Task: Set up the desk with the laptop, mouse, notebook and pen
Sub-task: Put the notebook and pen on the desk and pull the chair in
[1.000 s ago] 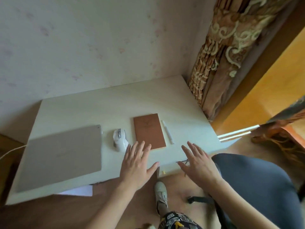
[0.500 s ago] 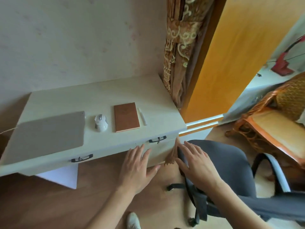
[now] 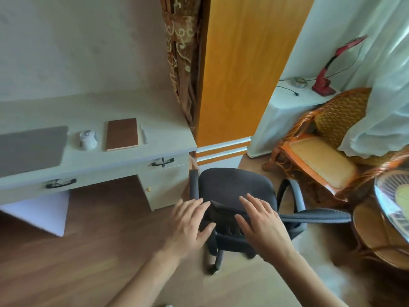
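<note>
One laptop (image 3: 31, 149); one mouse (image 3: 88, 139); one notebook (image 3: 122, 134); one pen (image 3: 143, 135); one office chair (image 3: 234, 189); two hands (image 3: 190, 220).

Home room, study corner: pale counter (image 3: 132, 159) with drawers against a papered wall, black swivel office chair (image 3: 234, 189), patterned brown curtain (image 3: 181, 52), wicker armchair (image 3: 321, 156), red desk lamp (image 3: 327, 69), wood floor (image 3: 77, 251), fan (image 3: 394, 202).

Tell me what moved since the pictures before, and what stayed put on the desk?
Both hands moved away from the desk toward the black chair. The left hand and right hand now reach over its back, fingers spread, gripping nothing. The view swung right. The laptop, mouse, notebook and pen stayed put.
</note>
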